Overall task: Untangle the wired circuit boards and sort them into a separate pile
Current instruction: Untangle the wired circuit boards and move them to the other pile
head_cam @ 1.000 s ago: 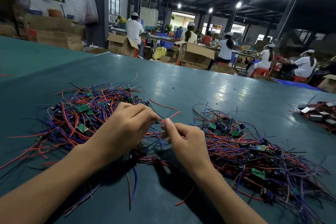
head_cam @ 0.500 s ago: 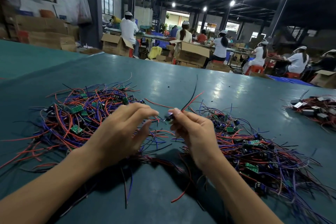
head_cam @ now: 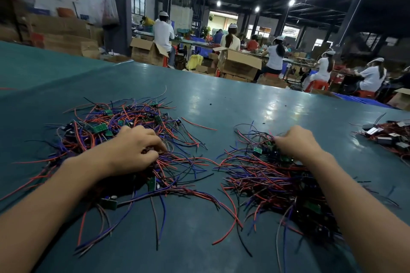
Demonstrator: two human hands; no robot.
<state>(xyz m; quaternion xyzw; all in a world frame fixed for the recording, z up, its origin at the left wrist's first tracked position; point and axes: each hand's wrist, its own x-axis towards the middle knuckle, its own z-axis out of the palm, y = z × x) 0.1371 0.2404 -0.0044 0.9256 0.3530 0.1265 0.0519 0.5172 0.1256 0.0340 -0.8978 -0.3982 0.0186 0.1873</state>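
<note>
Left hand (head_cam: 131, 150) and right hand (head_cam: 297, 142): both bare, each on a bare forearm, uncovered throughout the view.

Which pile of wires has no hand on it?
The small pile at the far right. The left hand grips the left pile, the right hand touches the middle pile.

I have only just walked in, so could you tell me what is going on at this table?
A person is sorting wired circuit boards on a teal table. Their left hand grips wires in the left tangled pile of red, blue and black wires with small green boards. Their right hand touches the far edge of the separate right pile of the same wired boards; whether it holds anything is unclear. The piles lie apart.
</note>
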